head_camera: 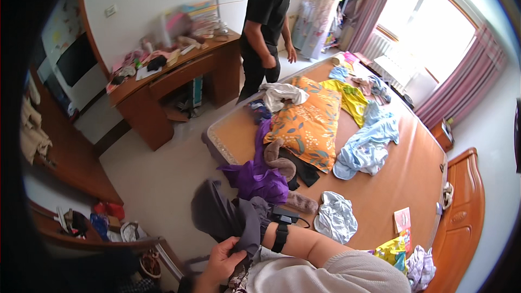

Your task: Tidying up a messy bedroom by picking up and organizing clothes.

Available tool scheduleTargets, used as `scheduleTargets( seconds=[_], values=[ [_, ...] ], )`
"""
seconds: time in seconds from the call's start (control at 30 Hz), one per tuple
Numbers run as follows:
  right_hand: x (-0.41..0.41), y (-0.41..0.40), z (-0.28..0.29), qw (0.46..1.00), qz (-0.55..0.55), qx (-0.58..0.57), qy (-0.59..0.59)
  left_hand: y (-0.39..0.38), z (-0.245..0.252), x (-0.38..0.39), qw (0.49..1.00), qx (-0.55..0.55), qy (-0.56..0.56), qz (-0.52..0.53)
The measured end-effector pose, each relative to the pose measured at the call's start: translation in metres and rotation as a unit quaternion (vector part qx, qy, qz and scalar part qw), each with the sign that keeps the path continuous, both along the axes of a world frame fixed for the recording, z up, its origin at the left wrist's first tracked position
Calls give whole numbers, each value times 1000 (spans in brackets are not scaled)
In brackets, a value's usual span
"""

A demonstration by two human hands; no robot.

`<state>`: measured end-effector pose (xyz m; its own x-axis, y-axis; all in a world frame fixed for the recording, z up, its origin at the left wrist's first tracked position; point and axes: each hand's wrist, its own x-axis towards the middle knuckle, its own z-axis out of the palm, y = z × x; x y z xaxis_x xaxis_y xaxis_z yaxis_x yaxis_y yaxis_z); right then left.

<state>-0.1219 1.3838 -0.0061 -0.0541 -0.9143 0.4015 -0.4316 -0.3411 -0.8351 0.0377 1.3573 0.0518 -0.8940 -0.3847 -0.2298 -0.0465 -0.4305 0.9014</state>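
My left hand (pixel 224 263) grips the edge of a dark grey garment (pixel 220 211) between thumb and fingers. From the right comes my right forearm (pixel 309 244), with a black strap (pixel 280 238) near the wrist. It reaches into the garment, so the cloth hides my right hand and its grip. Just beyond lie a purple cloth (pixel 258 185), a brown plush strip (pixel 301 202) and a black device with a cable (pixel 287 215). A crumpled white cloth (pixel 336 216) rests on the bed's tan surface (pixel 390 187), right of these.
An orange floral pillow (pixel 307 126) and light blue clothes (pixel 368 142) lie farther up the bed. A person (pixel 266 20) in black stands at its far left side. A cluttered wooden desk (pixel 183 75) stands against the wall; a wooden headboard (pixel 460 211) is at right.
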Motion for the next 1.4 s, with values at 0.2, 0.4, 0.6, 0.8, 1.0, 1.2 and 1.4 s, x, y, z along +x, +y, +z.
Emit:
scheduleTargets(
  seconds=[0.2, 0.4, 0.6, 0.8, 1.0, 1.2, 1.4],
  values=[
    [-7, 7, 10, 998, 22, 7, -56, -7, -2, 5, 986, 104, 90, -94],
    [-3, 5, 18, 990, 72, 14, -117, -59, 13, 16, 872, -409, -34, 267],
    [1, 0, 19, 985, 94, 16, -145, -59, -9, 10, 760, -574, -175, 250],
    [1, -6, 19, 980, 99, 13, -171, -49, -12, 17, 918, -287, -45, 268],
    [-1, -10, 18, 977, 98, 13, -186, -41, -8, 24, 958, -255, -99, 83],
    [3, -19, 13, 976, 94, 12, -197, -37, -22, 14, 981, -151, -65, 102],
    [6, -33, 34, 906, 168, -79, -380, -31, -29, 3, 971, 143, -46, 188]
  ],
)
